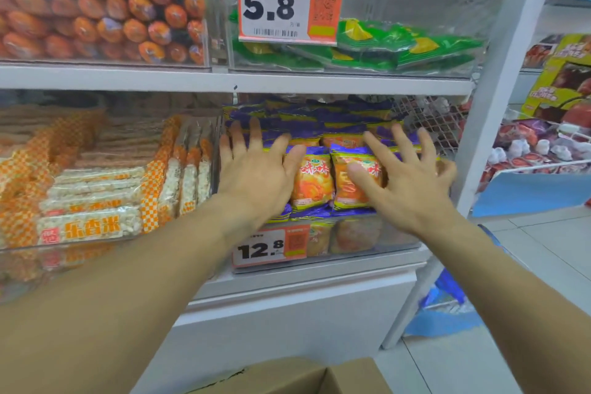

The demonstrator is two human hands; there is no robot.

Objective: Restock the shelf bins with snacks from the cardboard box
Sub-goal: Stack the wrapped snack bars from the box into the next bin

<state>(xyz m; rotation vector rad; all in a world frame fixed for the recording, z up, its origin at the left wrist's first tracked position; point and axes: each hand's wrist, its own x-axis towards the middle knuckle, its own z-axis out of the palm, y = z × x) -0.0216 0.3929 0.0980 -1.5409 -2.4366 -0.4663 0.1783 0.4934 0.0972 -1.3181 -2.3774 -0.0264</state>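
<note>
I see both hands reaching into the clear bin (pixel 367 243) at the middle of the frame, on the lower shelf. The left hand (pixel 256 173) lies flat on the orange-and-purple snack packets (pixel 315 179), its fingers (pixel 256 134) straight and spread, grasping nothing. The right hand (pixel 412 179) sits just beside it on the same pile, fingers (pixel 399 141) splayed and released, thumb across an upright packet at the front. Between the two hands, two packets stand side by side against the bin's front wall. The packets fill the bin almost to the shelf board above. A price tag reading 12.8 (pixel 270 248) hangs on the bin's front, under my left wrist. The cardboard box (pixel 307 377) shows at the bottom edge of the frame, only its top flaps visible, well below the bin. To the left, a neighbouring bin holds puffed rice bars (pixel 96 201). In the upper row, sausages (pixel 102 6) fill the upper left, and green packets (pixel 399 48) lie behind a 5.8 tag (pixel 287 0).
</note>
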